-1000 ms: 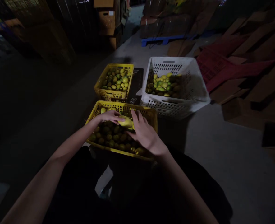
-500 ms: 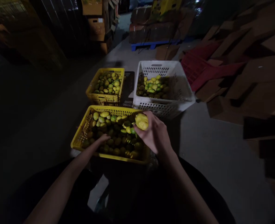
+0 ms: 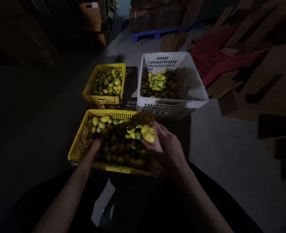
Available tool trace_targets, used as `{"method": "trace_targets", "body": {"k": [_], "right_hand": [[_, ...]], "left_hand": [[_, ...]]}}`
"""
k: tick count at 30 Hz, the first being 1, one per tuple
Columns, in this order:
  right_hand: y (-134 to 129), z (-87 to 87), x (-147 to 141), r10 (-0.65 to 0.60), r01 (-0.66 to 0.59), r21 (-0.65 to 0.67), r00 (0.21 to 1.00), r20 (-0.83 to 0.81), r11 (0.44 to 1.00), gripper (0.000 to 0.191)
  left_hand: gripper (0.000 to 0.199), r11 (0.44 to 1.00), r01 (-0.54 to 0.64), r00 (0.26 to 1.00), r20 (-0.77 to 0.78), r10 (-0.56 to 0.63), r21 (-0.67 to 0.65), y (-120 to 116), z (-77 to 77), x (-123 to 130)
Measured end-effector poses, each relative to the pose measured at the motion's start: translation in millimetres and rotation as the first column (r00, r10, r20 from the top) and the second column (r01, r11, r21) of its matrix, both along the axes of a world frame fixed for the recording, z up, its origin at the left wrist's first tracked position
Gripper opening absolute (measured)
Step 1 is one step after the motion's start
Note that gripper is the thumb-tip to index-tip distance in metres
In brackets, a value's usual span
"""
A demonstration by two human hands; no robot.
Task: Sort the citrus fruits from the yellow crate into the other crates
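Note:
My right hand (image 3: 163,144) is closed round a bright yellow lemon (image 3: 148,133), held above the right end of the near yellow crate (image 3: 120,113). That crate is filled with yellow and green lemons (image 3: 121,148), many in shadow. My left hand (image 3: 96,144) reaches down among the fruit on the crate's left side. Its fingers are dark and partly hidden, so whether they grip anything does not show.
Behind stand a smaller yellow crate (image 3: 104,99) and a larger white crate (image 3: 173,105), both with lemons inside. Cardboard (image 3: 239,108) and a red crate (image 3: 206,61) lie to the right. A blue pallet (image 3: 158,33) bears boxes farther back.
My left hand has shifted left within the near crate. My right hand has lowered slightly with the lemon still in it. The view has tilted down a little.

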State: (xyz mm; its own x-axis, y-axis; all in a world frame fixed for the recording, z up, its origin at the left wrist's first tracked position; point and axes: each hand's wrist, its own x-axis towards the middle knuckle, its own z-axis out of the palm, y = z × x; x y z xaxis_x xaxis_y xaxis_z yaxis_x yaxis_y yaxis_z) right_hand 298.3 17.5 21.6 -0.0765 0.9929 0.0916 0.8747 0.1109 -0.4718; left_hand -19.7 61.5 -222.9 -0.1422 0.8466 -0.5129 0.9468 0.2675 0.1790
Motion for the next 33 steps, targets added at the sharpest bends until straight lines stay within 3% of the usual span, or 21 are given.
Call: {"method": "trace_targets", "body": {"k": [3,5,8,10,11,13,15,16,19,24,27,30,33], "right_hand": [[3,-0.2,-8,-0.041,0.039,-0.021,0.994,-0.099,0.999,0.041],[4,0.3,-14,-0.050,0.048,-0.015,0.975,-0.214,0.999,0.044],[2,2.3,-27,-0.055,0.053,-0.017,0.879,-0.474,0.998,0.046],[-2,4.4,-38,-0.113,0.046,-0.117,0.730,-0.674,0.992,0.048],[-6,5.6,-44,-0.154,0.015,-0.186,0.625,-0.765,0.982,0.049],[-13,8.2,-54,-0.234,-0.101,-0.294,0.390,-0.891,0.950,0.047],[-20,10.4,-60,-0.303,-0.215,-0.339,0.182,-0.935,0.916,0.042],[-22,11.0,-62,-0.338,-0.258,-0.353,0.099,-0.936,0.900,0.039],[-25,10.1,-66,-0.430,-0.331,-0.382,-0.086,-0.899,0.863,0.032],[-23,2.9,-74,-0.438,-0.284,-0.358,-0.305,-0.846,0.889,0.023],[-23,-1.5,-80,-0.459,-0.228,-0.398,-0.453,-0.765,0.889,0.026],[-23,-5.6,-87,-0.458,-0.213,-0.409,-0.509,-0.729,0.887,0.029],[-20,-8.2,-95,-0.414,-0.182,-0.382,-0.566,-0.713,0.906,0.027]], "left_hand": [[0.061,0.994,-0.112,0.973,0.204,0.106,0.019,8,16.8,-8],[0.056,0.980,-0.193,0.922,0.351,0.166,0.041,20,37.1,-9],[0.048,0.957,-0.286,0.817,0.536,0.213,0.057,43,84.8,-4],[0.049,0.946,-0.321,0.711,0.673,0.206,0.050,51,127.1,2],[0.050,0.939,-0.344,0.615,0.762,0.202,0.029,50,149.8,6],[0.049,0.914,-0.394,0.222,0.954,0.199,-0.099,36,192.9,17],[0.045,0.890,-0.394,-0.152,0.971,0.184,-0.231,11,225.5,31],[0.042,0.882,-0.375,-0.284,0.941,0.184,-0.285,-3,235.9,39],[0.036,0.826,-0.348,-0.530,0.820,0.217,-0.443,-40,242.5,64],[0.025,0.674,-0.356,-0.714,0.654,0.251,-0.647,-60,222.1,96],[0.018,0.660,-0.367,-0.767,0.615,0.184,-0.655,-58,223.9,106],[0.020,0.660,-0.427,-0.771,0.631,0.091,-0.618,-56,233.5,110],[0.026,0.707,-0.504,-0.719,0.694,-0.025,-0.496,-54,239.1,116]]}}
